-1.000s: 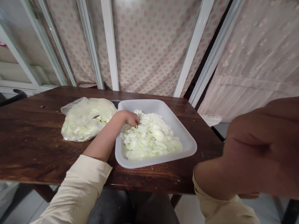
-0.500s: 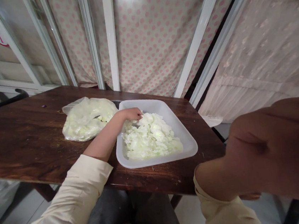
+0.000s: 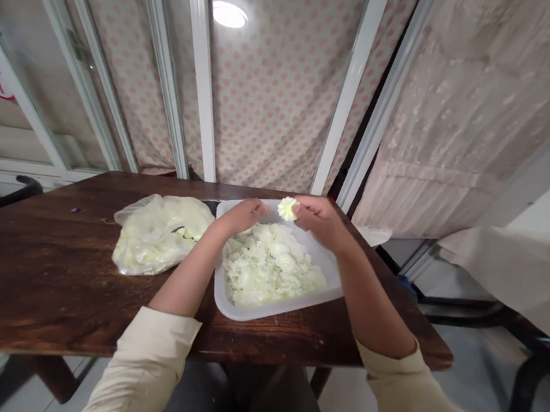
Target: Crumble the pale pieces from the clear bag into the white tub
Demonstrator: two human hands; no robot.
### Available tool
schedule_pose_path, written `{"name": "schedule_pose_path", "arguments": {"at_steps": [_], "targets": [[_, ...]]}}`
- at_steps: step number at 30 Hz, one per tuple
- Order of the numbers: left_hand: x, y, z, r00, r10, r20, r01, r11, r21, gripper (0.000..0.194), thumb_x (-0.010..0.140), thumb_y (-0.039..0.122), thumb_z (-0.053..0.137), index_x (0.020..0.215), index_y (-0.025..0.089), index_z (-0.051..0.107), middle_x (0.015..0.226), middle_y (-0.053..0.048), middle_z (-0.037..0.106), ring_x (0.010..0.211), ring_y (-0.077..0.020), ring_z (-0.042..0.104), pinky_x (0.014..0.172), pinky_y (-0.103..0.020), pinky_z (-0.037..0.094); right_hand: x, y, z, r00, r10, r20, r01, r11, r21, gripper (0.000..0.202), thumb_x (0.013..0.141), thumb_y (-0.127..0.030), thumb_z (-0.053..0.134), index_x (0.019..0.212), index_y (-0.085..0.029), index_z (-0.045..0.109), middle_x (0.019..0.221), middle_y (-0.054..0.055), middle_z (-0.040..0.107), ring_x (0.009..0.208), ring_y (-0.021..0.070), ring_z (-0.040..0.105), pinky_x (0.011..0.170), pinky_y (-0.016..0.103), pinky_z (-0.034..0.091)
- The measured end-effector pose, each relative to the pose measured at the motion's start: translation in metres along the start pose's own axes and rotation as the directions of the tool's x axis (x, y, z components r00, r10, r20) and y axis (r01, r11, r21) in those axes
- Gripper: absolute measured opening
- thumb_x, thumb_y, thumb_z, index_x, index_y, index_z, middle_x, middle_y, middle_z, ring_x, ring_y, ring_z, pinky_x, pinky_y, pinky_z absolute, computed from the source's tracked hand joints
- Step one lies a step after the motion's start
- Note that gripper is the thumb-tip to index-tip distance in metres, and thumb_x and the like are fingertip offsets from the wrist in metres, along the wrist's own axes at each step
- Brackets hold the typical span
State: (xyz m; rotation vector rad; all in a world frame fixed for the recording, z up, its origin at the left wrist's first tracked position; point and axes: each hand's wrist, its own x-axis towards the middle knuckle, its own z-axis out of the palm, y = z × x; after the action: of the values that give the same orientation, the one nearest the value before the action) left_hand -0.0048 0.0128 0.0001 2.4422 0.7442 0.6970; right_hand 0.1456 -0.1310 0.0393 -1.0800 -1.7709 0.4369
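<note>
A white plastic tray (image 3: 334, 275) holds a heap of pale green-white, petal-like pieces (image 3: 274, 265). Above its far side, my right hand (image 3: 318, 221) pinches a pale yellow, ruffled, flower-shaped piece (image 3: 288, 208). My left hand (image 3: 244, 216) is over the far left part of the tray, fingers closed together. Whatever those fingers hold, if anything, is too small and blurred to make out. A narrow gap separates the two hands. Left of the tray lies a clear plastic bag (image 3: 160, 234) filled with similar pale pieces.
The tray and bag rest on a dark brown wooden table (image 3: 55, 268). Framed panes with a pink-dotted curtain (image 3: 274, 101) stand just behind it. At the right are a dark chair frame (image 3: 462, 307) and a pale cloth (image 3: 522, 272).
My right hand has come from close in front of the camera at the right to above the tray, with the ruffled piece in it. My left hand has lifted off the heap.
</note>
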Motion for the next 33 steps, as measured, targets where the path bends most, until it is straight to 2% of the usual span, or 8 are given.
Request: {"name": "schedule_pose_path", "arguments": {"at_steps": [3, 4, 6, 9, 14, 18, 24, 33], "targets": [[-0.016, 0.034, -0.001, 0.998, -0.001, 0.062, 0.021, 0.951, -0.310, 0.050, 0.088, 0.051, 0.026, 0.096, 0.014, 0.059, 0.084, -0.007, 0.064, 0.070, -0.0135, 0.057, 0.062, -0.024, 0.042, 0.003, 0.038, 0.004, 0.999, 0.051, -0.004, -0.051, 0.987, -0.152, 0.036, 0.083, -0.041, 0.043, 0.055, -0.019, 0.035, 0.052, -0.004, 0.031, 0.050, 0.0076, 0.029, 0.047, 0.024, 0.023], [-0.019, 0.042, 0.001, 0.997, 0.029, 0.078, 0.003, 0.926, -0.378, 0.048, 0.087, 0.051, 0.030, 0.096, 0.014, 0.059, 0.082, -0.006, 0.064, 0.069, -0.0127, 0.057, 0.061, -0.023, 0.042, 0.001, 0.046, 0.005, 0.999, 0.052, -0.016, -0.054, 0.982, -0.180, 0.036, 0.084, -0.041, 0.043, 0.056, -0.019, 0.035, 0.052, -0.004, 0.031, 0.050, 0.0079, 0.030, 0.048, 0.024, 0.024], [-0.022, 0.050, 0.007, 0.998, 0.069, -0.004, -0.064, 0.903, -0.426, 0.035, 0.082, 0.046, 0.047, 0.087, 0.014, 0.060, 0.077, -0.004, 0.062, 0.067, -0.0109, 0.056, 0.059, -0.021, 0.041, -0.003, 0.053, 0.006, 0.999, 0.037, 0.004, -0.036, 0.980, -0.197, 0.038, 0.085, -0.043, 0.041, 0.056, -0.019, 0.037, 0.052, -0.004, 0.034, 0.051, 0.0082, 0.032, 0.050, 0.024, 0.025], [-0.021, 0.047, 0.018, 0.988, 0.033, -0.150, -0.091, 0.912, -0.400, 0.027, 0.079, 0.039, 0.053, 0.074, 0.013, 0.058, 0.062, 0.000, 0.055, 0.058, -0.0085, 0.050, 0.054, -0.020, 0.038, -0.009, 0.055, 0.006, 1.000, 0.004, 0.004, -0.003, 0.977, -0.212, 0.040, 0.087, -0.044, 0.041, 0.056, -0.018, 0.042, 0.052, -0.003, 0.040, 0.052, 0.0091, 0.038, 0.052, 0.024, 0.030], [-0.023, 0.039, 0.026, 0.975, 0.083, -0.207, -0.149, 0.931, -0.332, 0.019, 0.075, 0.032, 0.058, 0.080, 0.014, 0.061, 0.069, -0.001, 0.059, 0.062, -0.0085, 0.050, 0.059, -0.021, 0.040, -0.012, 0.065, 0.007, 0.995, 0.043, -0.087, -0.058, 0.981, -0.186, 0.027, 0.086, -0.038, 0.044, 0.082, -0.018, 0.061, 0.057, -0.001, 0.054, 0.050, 0.0107, 0.047, 0.054, 0.024, 0.036], [-0.026, 0.044, 0.026, 0.963, 0.089, -0.256, -0.148, 0.964, -0.220, 0.016, 0.073, 0.029, 0.058, 0.079, 0.015, 0.059, 0.068, -0.001, 0.058, 0.061, -0.0088, 0.048, 0.058, -0.021, 0.039, -0.008, 0.068, 0.008, 0.991, -0.052, -0.126, 0.019, 0.969, -0.247, 0.024, 0.085, -0.036, 0.046, 0.078, -0.018, 0.062, 0.066, 0.002, 0.061, 0.057, 0.0129, 0.052, 0.059, 0.025, 0.039], [-0.025, 0.038, 0.029, 0.963, 0.139, -0.230, -0.169, 0.978, -0.119, 0.019, 0.078, 0.028, 0.049, 0.071, 0.014, 0.060, 0.059, 0.001, 0.053, 0.056, -0.0076, 0.043, 0.053, -0.020, 0.035, -0.002, 0.067, 0.009, 0.986, -0.141, -0.092, 0.096, 0.919, -0.382, 0.026, 0.084, -0.034, 0.047, 0.063, -0.019, 0.049, 0.061, 0.000, 0.049, 0.061, 0.0133, 0.046, 0.060, 0.025, 0.035], [-0.025, 0.035, 0.029, 0.954, 0.105, -0.281, -0.166, 0.965, -0.201, 0.021, 0.078, 0.028, 0.053, 0.083, 0.013, 0.067, 0.068, -0.002, 0.064, 0.059, -0.0078, 0.050, 0.054, -0.018, 0.038, -0.006, 0.071, 0.009, 0.960, -0.040, -0.276, -0.039, 0.960, -0.276, 0.041, 0.073, -0.046, 0.061, 0.053, -0.019, 0.039, 0.051, -0.004, 0.035, 0.052, 0.0095, 0.036, 0.053, 0.023, 0.028]]}}
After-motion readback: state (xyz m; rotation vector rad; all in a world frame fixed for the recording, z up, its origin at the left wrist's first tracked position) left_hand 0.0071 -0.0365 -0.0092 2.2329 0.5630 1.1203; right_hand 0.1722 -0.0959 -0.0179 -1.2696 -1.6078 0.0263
